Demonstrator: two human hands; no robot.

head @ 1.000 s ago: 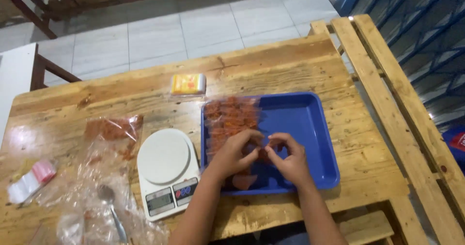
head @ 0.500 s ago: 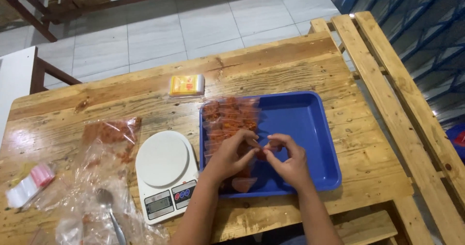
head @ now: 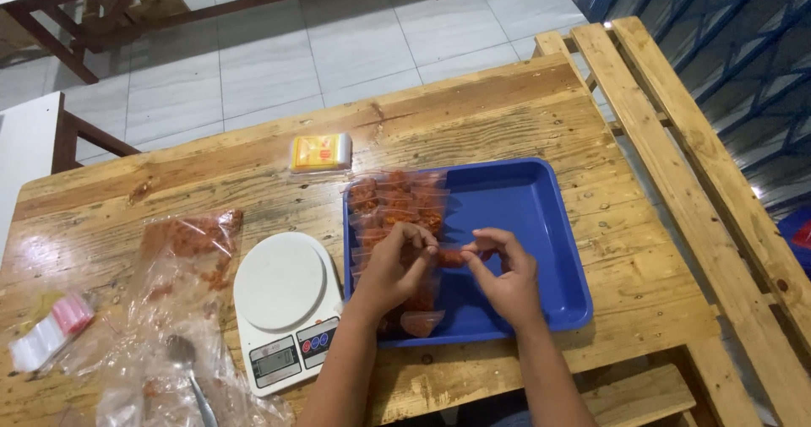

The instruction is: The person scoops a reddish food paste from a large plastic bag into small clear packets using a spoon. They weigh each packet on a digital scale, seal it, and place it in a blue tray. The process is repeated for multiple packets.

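A: From the head view, what are the hands on?

B: Both meet over the blue tray (head: 541, 250). The left hand (head: 397, 266) and the right hand (head: 505, 277) pinch the two ends of one small clear packet (head: 452, 256) of reddish-orange food, held between them just above the tray floor. Each grip is narrow, fingertips closed on the packet's edge.

A: How would that packet handle?

B: I judge it light and soft, thin slippery film around loose filling. Best taken at the top edge, where the film is flat, not at the bulging middle.

A: And the pose?

B: Both forearms come up from the near bench (head: 473, 114) edge, wrists slightly bent, palms turned inward toward each other, thumbs on top.

A: What lies around the grip?

B: Just beyond the left fingers, a row of filled packets (head: 397, 201) rests against the tray's left wall; another packet (head: 420, 321) lies under the left wrist. Left of the left hand sits a white kitchen scale (head: 283, 304), then a big clear bag (head: 182, 258) of the same food and a spoon (head: 187, 368). A yellow box (head: 320, 152) lies well beyond the tray.
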